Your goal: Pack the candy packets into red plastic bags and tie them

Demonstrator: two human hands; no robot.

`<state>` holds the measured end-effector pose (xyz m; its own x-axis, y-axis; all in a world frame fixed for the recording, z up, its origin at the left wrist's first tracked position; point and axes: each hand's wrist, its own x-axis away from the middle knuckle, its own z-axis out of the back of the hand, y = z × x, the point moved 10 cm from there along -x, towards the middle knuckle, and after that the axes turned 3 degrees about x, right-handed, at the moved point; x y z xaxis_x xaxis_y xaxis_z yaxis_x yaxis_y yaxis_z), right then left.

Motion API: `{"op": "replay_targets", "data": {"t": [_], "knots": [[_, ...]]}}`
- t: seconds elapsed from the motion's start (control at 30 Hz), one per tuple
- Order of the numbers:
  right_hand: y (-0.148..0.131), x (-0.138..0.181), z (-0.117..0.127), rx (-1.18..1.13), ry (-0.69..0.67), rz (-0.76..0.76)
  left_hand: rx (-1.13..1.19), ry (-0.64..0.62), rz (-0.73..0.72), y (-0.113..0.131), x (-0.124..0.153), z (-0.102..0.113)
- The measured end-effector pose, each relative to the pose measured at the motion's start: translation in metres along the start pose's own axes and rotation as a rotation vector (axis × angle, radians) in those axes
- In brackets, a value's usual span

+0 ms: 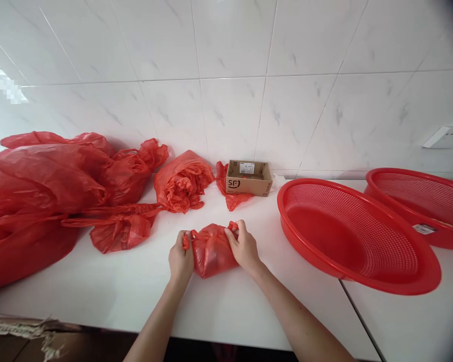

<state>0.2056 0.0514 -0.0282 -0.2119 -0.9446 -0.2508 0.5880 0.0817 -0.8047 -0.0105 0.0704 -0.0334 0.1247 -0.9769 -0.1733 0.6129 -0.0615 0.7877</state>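
Observation:
A small, filled red plastic bag (213,254) rests on the white table in front of me, between my hands. My left hand (181,259) is closed round the gathered plastic at the bag's left side, and a tuft pokes out between the fingers. At the upper right of the bag, my right hand (243,246) pinches another bunched end. What the bag contains cannot be made out through the plastic.
Large red bags (45,186) pile up at the left, with a smaller knotted bag (123,229) and a crumpled bag (183,181) beside them. An open cardboard box (245,187) stands near the tiled wall. At the right are a red plastic basket (335,241) and another basket (411,216).

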Motion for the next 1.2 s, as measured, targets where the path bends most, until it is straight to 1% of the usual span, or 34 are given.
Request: {"op": "replay_targets", "data": {"t": [0.13, 0.23, 0.4, 0.5, 0.6, 0.73, 0.9, 1.07, 1.2], "knots": [[0.021, -0.013, 0.008, -0.011, 0.012, -0.063, -0.155, -0.092, -0.009, -0.01, -0.013, -0.006], [0.034, -0.019, 0.014, 0.037, 0.017, -0.091, -0.264, -0.144, -0.037, -0.013, -0.02, -0.011], [0.053, -0.033, 0.009, 0.252, 0.0, -0.159, -0.421, -0.203, -0.104, -0.006, -0.042, -0.028], [0.057, -0.043, 0.004, 0.409, 0.01, -0.165, -0.508, -0.217, -0.146, 0.001, -0.058, -0.04], [0.059, -0.05, 0.0, 0.534, 0.014, -0.159, -0.563, -0.21, -0.192, 0.007, -0.066, -0.049], [0.062, -0.052, -0.004, 0.632, -0.001, -0.141, -0.58, -0.198, -0.249, 0.008, -0.069, -0.057], [0.063, -0.052, -0.006, 0.675, -0.025, -0.131, -0.568, -0.169, -0.288, 0.006, -0.071, -0.06], [0.058, -0.052, -0.007, 0.645, -0.03, -0.117, -0.534, -0.157, -0.321, 0.007, -0.071, -0.061], [0.058, -0.05, -0.004, 0.565, -0.014, -0.101, -0.486, -0.15, -0.341, 0.009, -0.068, -0.056]]}}
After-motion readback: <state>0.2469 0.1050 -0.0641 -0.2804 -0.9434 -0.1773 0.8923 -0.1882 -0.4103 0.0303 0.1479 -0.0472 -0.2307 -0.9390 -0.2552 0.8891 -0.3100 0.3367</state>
